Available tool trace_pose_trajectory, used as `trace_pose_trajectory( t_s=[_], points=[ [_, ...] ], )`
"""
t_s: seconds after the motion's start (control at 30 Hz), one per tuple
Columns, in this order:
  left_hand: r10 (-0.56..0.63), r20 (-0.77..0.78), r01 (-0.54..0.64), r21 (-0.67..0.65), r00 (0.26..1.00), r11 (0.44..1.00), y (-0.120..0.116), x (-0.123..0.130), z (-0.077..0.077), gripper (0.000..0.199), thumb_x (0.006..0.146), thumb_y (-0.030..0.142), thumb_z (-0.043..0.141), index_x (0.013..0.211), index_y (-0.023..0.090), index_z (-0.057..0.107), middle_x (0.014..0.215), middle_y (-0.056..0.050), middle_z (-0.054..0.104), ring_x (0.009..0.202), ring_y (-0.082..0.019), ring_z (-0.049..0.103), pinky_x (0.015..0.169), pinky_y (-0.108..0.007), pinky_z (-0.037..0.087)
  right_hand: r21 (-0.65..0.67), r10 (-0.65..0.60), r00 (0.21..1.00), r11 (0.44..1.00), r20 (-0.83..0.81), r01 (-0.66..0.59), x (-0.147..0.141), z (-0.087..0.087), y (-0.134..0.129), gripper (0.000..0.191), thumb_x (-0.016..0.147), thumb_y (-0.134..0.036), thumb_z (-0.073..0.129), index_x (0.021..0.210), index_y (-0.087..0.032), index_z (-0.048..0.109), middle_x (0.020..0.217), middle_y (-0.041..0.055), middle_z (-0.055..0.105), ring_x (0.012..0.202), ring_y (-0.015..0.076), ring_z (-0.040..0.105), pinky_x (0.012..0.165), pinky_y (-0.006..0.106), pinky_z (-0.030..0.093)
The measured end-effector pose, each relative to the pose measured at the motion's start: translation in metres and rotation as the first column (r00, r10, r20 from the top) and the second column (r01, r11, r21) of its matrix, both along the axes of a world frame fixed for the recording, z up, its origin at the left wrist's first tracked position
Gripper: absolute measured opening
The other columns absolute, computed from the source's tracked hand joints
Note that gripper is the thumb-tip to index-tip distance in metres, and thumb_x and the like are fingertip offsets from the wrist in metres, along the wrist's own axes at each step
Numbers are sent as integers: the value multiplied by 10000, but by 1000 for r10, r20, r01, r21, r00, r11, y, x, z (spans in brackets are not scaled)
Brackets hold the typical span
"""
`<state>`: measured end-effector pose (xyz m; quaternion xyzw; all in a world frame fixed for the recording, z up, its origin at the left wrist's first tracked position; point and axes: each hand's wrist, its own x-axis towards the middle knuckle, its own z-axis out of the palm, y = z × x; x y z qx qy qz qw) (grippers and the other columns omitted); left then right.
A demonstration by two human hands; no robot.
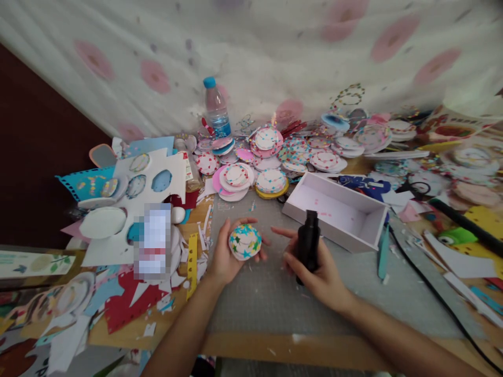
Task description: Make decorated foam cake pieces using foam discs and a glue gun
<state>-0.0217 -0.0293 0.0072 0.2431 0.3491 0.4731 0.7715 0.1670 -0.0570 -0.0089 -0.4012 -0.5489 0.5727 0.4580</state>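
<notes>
On the palm and fingers of my left hand rests a small round white craft piece, its top dotted with blue, yellow and green stars. My right hand is wrapped round a black hand tool held upright, its narrow end up; its exact kind is unclear. The right index finger points out to the left, towards the star-covered piece but apart from it. Both hands are over the grey cutting mat. Just behind the right hand stands an open white box with a few pink bits inside.
Many decorated paper discs pile up along the back, with a water bottle behind. Paper scraps and a white sheet with holes crowd the left. To the right lie a blue glue gun, a teal tool, scissors and a black cable.
</notes>
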Motion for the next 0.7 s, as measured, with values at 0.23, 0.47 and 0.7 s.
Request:
trace_pose_trajectory(
  t_s=[0.23, 0.47, 0.7],
  points=[
    [3, -3, -3, -39, 1000, 999, 0, 5, -13, 586, 808, 709, 412, 926, 156, 568, 603, -46, 661, 415, -172, 609, 325, -204, 390, -163, 60, 994, 984, -86, -74, 2, 4, 1, 247, 833, -378, 626, 972, -240, 474, 754, -20, 586, 494, 101, 523, 457, 244, 454],
    [47, -45, -50, -80, 998, 996, 3, 4, -10, 531, 799, 665, 460, 887, 152, 560, 624, -71, 679, 449, -178, 623, 352, -201, 392, -190, -106, 986, 978, -130, 80, 2, 7, 6, 219, 843, -351, 625, 878, -231, 445, 640, -59, 554, 462, 78, 472, 426, 209, 398],
    [76, -85, -86, -122, 994, 989, 2, 6, -11, 351, 770, 475, 565, 896, 147, 569, 620, -35, 680, 453, -180, 628, 357, -217, 427, -166, 33, 995, 985, -95, -49, -2, 6, 3, 261, 850, -347, 598, 1021, -248, 428, 787, -23, 579, 493, 83, 512, 475, 238, 471]
  ],
)
